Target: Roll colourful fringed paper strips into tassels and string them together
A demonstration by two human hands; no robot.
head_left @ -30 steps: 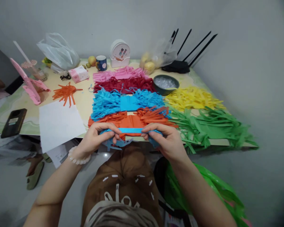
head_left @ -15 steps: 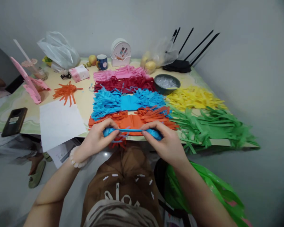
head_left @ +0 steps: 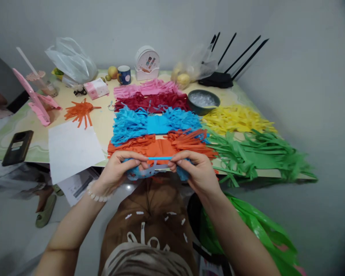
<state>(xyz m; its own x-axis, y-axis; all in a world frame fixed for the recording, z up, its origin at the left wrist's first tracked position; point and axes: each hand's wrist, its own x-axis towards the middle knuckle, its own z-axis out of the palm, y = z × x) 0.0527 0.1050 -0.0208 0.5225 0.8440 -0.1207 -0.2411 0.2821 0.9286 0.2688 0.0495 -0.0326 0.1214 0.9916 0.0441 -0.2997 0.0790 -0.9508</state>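
Note:
A strip of blue tissue paper, rolled narrow in its middle, stretches between my two hands above the table's front edge. My left hand pinches its left part and my right hand pinches the right part. Loose blue fringe hangs below both hands, partly hidden by the fingers. Directly beyond lies orange fringed tissue paper, with blue fringed paper behind it. Farther back are dark red fringed paper and pink fringed paper.
Green fringed paper overhangs the table's right front edge, below yellow fringed paper. A dark bowl, a mug and a black router stand behind. At left lie white paper, an orange tassel and a phone.
My fingers have shifted their grip and curled further around the blue paper. Its fringe now hangs lower beneath my hands, and the rolled middle between them looks shorter.

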